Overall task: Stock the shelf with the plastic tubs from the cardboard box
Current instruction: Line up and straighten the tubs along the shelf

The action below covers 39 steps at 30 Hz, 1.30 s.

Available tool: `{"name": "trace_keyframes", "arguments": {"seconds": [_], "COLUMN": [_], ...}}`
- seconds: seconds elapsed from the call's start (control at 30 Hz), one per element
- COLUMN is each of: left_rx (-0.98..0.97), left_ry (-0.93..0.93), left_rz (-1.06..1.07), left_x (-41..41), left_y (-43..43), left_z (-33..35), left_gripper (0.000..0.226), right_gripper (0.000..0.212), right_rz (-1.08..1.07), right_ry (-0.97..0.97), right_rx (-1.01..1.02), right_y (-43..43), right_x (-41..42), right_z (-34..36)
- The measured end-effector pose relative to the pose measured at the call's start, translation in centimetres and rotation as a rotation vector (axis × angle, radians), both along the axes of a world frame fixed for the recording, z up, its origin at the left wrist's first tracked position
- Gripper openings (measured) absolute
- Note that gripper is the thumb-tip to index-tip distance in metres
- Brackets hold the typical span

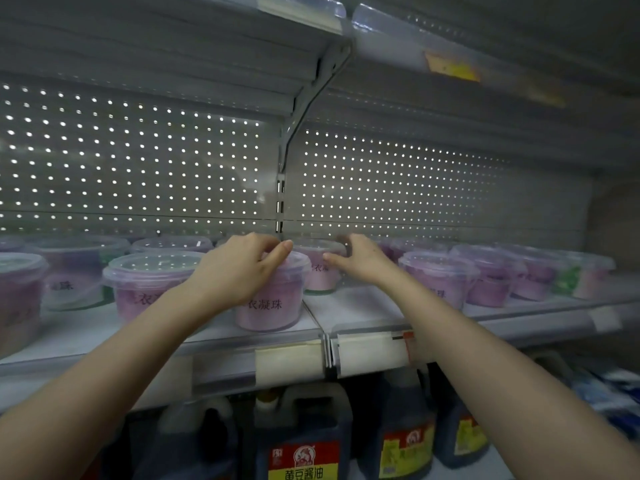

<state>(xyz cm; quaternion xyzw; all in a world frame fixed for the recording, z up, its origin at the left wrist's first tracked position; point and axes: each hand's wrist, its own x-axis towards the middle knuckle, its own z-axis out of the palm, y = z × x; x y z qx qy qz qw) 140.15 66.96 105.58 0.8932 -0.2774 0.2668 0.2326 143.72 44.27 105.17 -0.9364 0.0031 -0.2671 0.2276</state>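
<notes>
We log the left hand [239,268] curled over the lid of the near tub [273,303], fingers and thumb gripping its rim. The tub stands at the shelf's [360,306] near edge, centre. The right hand [360,259] curls round the far tub [318,271], just behind and right. Dark jugs [304,438] stand below.

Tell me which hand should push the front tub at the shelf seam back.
Left. The left hand grips the front tub over its lid. The right hand is farther back, holding the rim of the rear tub, so it would likely have to let go first.
</notes>
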Motion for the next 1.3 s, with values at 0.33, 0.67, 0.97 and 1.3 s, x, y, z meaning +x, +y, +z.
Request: {"name": "trace_keyframes", "arguments": {"seconds": [0.33, 0.67, 0.97, 1.3], "left_rx": [0.037, 0.086, 0.114, 0.151], "left_ry": [-0.138, -0.184, -0.102, -0.050], "left_rz": [-0.043, -0.040, 0.091, 0.150], "left_x": [-1.9, -1.8, 1.2, 4.0], "left_y": [-4.0, -10.9, -13.8, -14.8], "left_z": [0.4, -0.1, -0.5, -1.7], "left_gripper": [0.029, 0.026, 0.032, 0.039], "right_gripper": [0.027, 0.024, 0.043, 0.047], "right_rz": [-0.129, -0.047, 0.000, -0.042], "right_ry": [-0.070, 0.076, 0.292, 0.623], "right_rx": [0.039, -0.069, -0.308, -0.402], "right_y": [-7.0, -13.4, -14.9, -15.7], "right_x": [-3.3, -1.1, 4.5, 9.2], "right_z": [4.1, 5.2, 7.2, 7.1]}}
